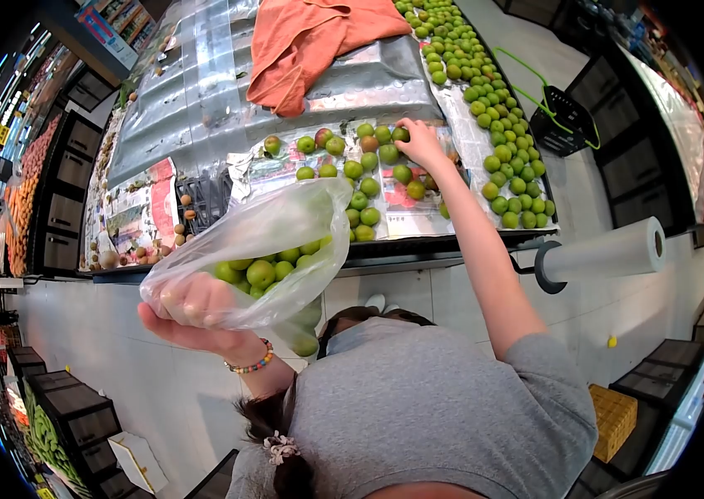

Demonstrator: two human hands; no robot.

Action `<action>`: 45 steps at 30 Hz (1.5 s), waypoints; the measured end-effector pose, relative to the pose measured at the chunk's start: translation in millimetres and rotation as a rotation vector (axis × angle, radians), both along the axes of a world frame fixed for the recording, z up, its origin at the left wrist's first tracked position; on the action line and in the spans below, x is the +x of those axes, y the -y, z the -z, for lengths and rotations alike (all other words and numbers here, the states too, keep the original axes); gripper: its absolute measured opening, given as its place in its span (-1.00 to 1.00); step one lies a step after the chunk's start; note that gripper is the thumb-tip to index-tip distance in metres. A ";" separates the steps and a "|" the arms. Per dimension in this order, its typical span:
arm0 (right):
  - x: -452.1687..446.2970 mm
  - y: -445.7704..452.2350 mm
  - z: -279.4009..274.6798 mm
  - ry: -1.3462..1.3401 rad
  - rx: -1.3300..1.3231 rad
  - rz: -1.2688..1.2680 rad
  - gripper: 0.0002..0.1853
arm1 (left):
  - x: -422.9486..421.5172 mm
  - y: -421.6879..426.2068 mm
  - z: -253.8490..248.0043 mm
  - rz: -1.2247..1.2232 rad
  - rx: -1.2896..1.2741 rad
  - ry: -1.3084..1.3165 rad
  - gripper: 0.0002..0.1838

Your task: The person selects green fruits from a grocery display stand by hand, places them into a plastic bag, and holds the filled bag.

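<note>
- Pale floor tiles point(572, 324) surround a dark-edged produce stand point(418, 247), seen from above, with clock hours read across the whole view.
- At 12 o'clock, an orange cloth point(310, 58) lies crumpled over gray sheeting point(169, 104).
- At 1 o'clock, a person's right hand point(420, 143) reaches over the stand, thumb and fingers closed on one green fruit point(400, 134) beside a loose cluster point(353, 170) spread on newspaper point(398, 226).
- Toward 9 o'clock, a translucent plastic bag point(319, 212) gapes at the stand's near edge, partly filled with bagged fruit point(260, 273).
- Between 8 and 9 o'clock, the left hand point(202, 331) grips that bag, curled fingers showing through the film (a beaded bracelet point(250, 358) circles the wrist).
- At 2 o'clock, more green produce point(502, 152) lines the stand; beyond it, a black basket point(564, 141) with a green handle sits on the floor.
- At 3 o'clock, a plastic roll point(593, 256) juts out near the stand's corner.
- At 6 o'clock, the person's gray shirt point(427, 407) fills the foreground.
</note>
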State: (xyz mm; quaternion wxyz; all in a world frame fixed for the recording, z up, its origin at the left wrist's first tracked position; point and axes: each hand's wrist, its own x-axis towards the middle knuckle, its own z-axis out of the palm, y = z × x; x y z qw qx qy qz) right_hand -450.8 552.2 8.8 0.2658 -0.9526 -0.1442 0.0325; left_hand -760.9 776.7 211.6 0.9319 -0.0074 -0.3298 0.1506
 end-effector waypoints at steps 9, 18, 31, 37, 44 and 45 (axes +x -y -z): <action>-22.7 -1.2 -12.3 0.242 0.391 -0.013 -0.64 | 1.1 -6.0 2.0 -0.021 0.027 -0.002 -0.58; -78.4 -7.2 -69.0 -0.619 1.607 -0.124 -0.59 | 2.8 -5.8 1.1 -0.016 0.024 -0.013 -0.57; -201.2 -80.8 -200.6 0.070 0.271 -0.840 -0.63 | 10.0 13.3 3.1 0.072 0.010 -0.048 -0.60; -190.0 -37.6 -218.4 -0.268 0.670 -0.883 -0.78 | 1.4 12.0 2.2 0.067 -0.026 -0.045 -0.58; -19.8 7.9 -49.5 0.053 0.162 -0.080 -0.60 | 2.0 16.1 -0.5 0.095 -0.004 -0.033 -0.60; -7.0 10.4 -20.3 0.014 0.141 -0.098 -0.58 | 1.4 15.8 0.3 0.098 -0.008 -0.031 -0.61</action>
